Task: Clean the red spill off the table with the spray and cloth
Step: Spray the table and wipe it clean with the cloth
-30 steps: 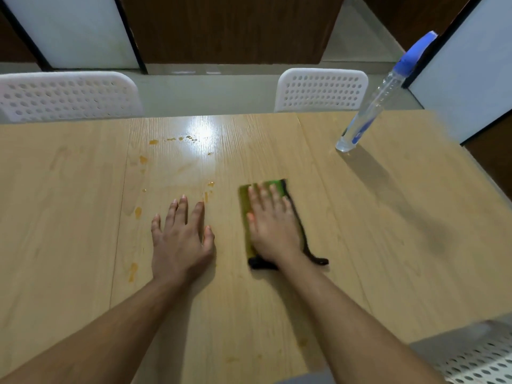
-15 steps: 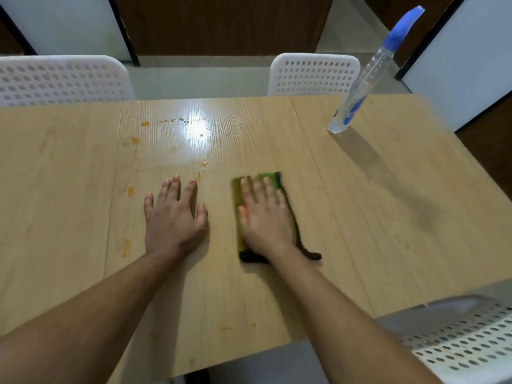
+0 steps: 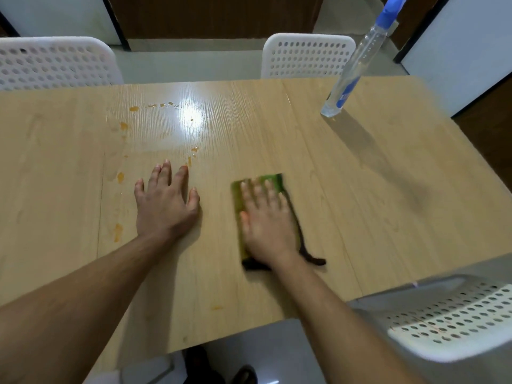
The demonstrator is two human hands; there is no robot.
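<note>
The right hand (image 3: 267,225) is pressing flat, fingers straight, on the green cloth (image 3: 274,180) lying at the table's (image 3: 360,203) centre, at three o'clock from the left hand (image 3: 164,205), which is resting spread. The cloth is looking soft, light and likely to bunch, so broad palm pressure suits it.

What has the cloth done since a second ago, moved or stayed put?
Yes. The cloth under the right hand has slid toward the person and slightly right, away from the orange drips on the table.
</note>
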